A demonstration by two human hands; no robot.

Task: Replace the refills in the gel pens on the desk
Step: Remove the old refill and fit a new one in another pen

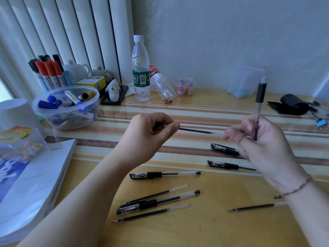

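Note:
My left hand (154,129) pinches one end of a thin black refill (195,131) that lies level above the desk, pointing right. My right hand (261,139) grips a clear pen barrel (260,102) with a black grip, held upright, and its fingertips touch the refill's clear end. On the desk below lie capped gel pens (164,174) (157,202) (224,164) (224,149) and loose refills (154,194) (151,213) (256,207).
A clear bowl of markers (66,107) and a marker holder (47,72) stand at the back left. A water bottle (140,68), a crushed bottle (162,86), a paper stack (35,184) at the left and a black pouch (292,104) at the right ring the work area.

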